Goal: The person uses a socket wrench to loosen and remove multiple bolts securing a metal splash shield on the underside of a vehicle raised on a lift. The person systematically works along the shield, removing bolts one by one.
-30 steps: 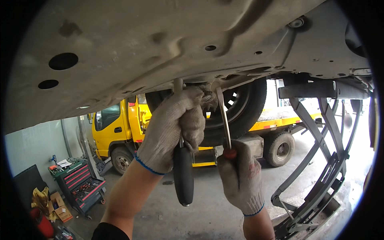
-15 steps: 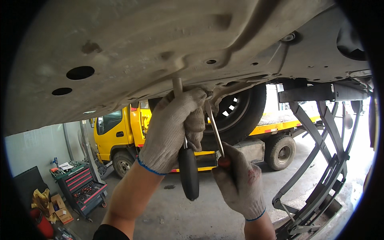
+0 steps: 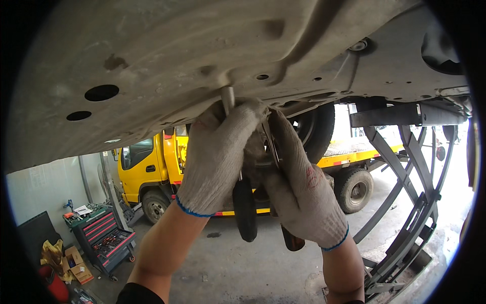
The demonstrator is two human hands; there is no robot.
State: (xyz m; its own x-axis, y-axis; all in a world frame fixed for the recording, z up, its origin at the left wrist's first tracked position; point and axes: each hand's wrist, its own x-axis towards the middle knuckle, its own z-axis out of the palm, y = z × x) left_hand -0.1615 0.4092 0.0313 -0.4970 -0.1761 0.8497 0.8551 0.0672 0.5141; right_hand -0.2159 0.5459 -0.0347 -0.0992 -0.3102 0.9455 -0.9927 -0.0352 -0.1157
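Both my hands wear grey knit gloves with blue cuffs and are raised to the underside of a lifted vehicle (image 3: 202, 50). My left hand (image 3: 215, 152) is closed, a black-handled tool (image 3: 245, 210) hanging below its fingers by a thin metal shank. A metal cylinder (image 3: 228, 96) sticks up above this hand to the underbody; how it joins the tool is hidden. My right hand (image 3: 306, 195) is closed on a screwdriver (image 3: 292, 239), its dark orange-tinted handle showing under the palm and its metal shaft (image 3: 271, 142) along the fingers. The fingertips of both hands meet near the underbody edge.
A scissor lift (image 3: 405, 177) stands at the right. Behind my hands are a vehicle wheel (image 3: 324, 134) and a yellow flatbed truck (image 3: 144, 164). A tool cart (image 3: 104, 235) with open drawers, a cardboard box (image 3: 78, 266) and a red bin (image 3: 52, 283) stand lower left.
My right hand has moved up along the screwdriver, its fingers now beside my left fingertips. The screwdriver's handle has dropped lower. The black-handled tool has shifted slightly up and right.
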